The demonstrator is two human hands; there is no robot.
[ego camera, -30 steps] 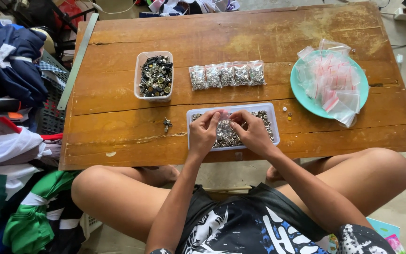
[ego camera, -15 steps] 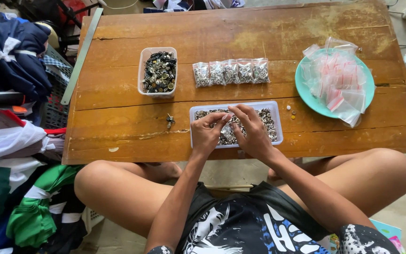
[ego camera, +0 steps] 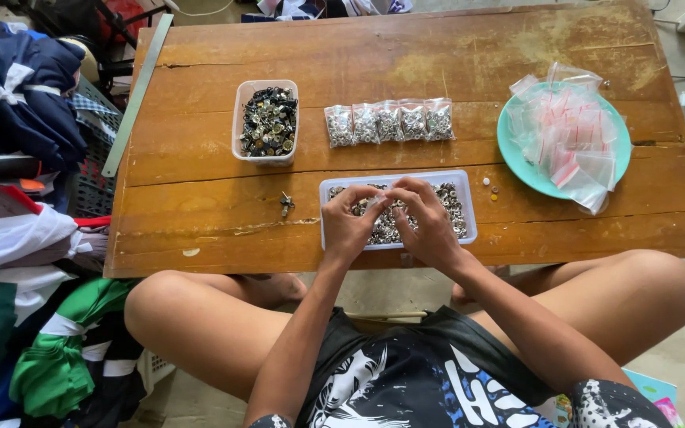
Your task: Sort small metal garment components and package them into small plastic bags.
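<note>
Both hands hover over the clear tray [ego camera: 469, 208] of small silver fasteners at the near edge of the wooden counter [ego camera: 200, 158]. The left hand [ego camera: 348, 224] and right hand [ego camera: 424, 220] meet fingertip to fingertip, each grip pinched on something too small to make out. Farther back lie five filled bags [ego camera: 388, 123], a tub of darker pieces [ego camera: 266, 121], and a teal plate [ego camera: 509, 143] of empty bags.

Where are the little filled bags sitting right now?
In the head view, the row of filled bags lies mid-table, between the tub of dark parts on the left and the teal plate on the right.
</note>
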